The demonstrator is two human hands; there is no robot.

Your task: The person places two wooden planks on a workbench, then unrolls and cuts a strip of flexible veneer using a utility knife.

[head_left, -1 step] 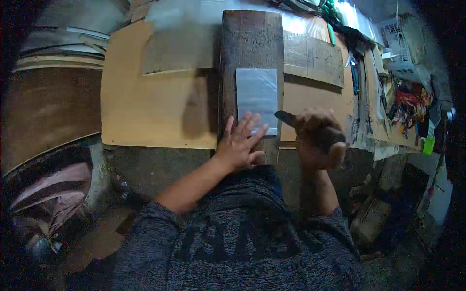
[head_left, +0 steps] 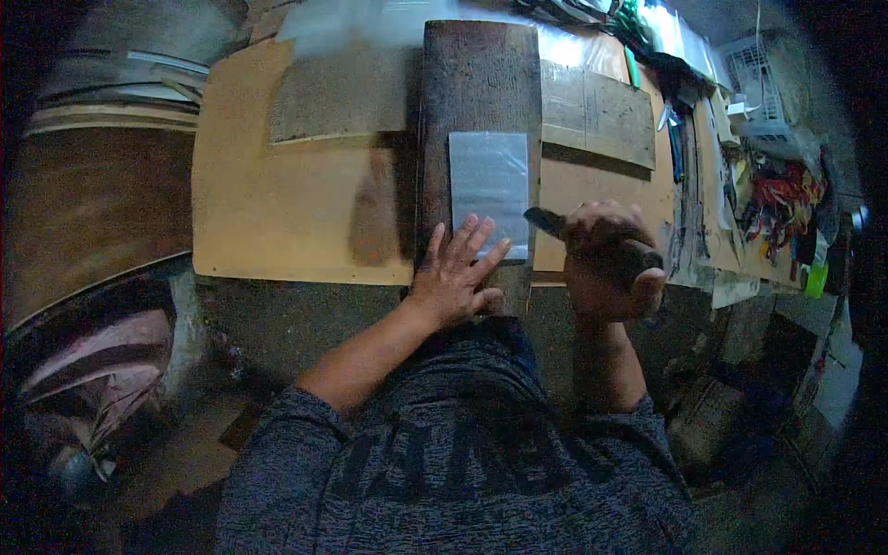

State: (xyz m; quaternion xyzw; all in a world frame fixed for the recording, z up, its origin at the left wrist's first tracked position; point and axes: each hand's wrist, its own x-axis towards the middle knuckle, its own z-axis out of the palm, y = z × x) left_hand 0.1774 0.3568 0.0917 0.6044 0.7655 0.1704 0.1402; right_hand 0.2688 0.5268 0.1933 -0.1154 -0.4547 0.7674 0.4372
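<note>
A whitish translucent plastic sheet (head_left: pixel 488 176) lies flat on a long dark wooden board (head_left: pixel 481 74). My left hand (head_left: pixel 455 268) presses on the sheet's near left part and the board, palm down with the fingers spread. Just right of the board, my right hand (head_left: pixel 610 264) is wrapped round the handle of a knife (head_left: pixel 546 222). Its short dark blade points left and slightly away from me, its tip close to the sheet's right edge. The fist hides most of the handle; the rounded butt shows by the thumb.
Under the board is a tan work table (head_left: pixel 277 222). Brown flat panels (head_left: pixel 597 111) lie on either side of the board. At the right are a white plastic basket (head_left: pixel 754 83) and a heap of red and yellow strips (head_left: pixel 782 199). Crumpled pinkish cloth (head_left: pixel 116 361) sits low at the left.
</note>
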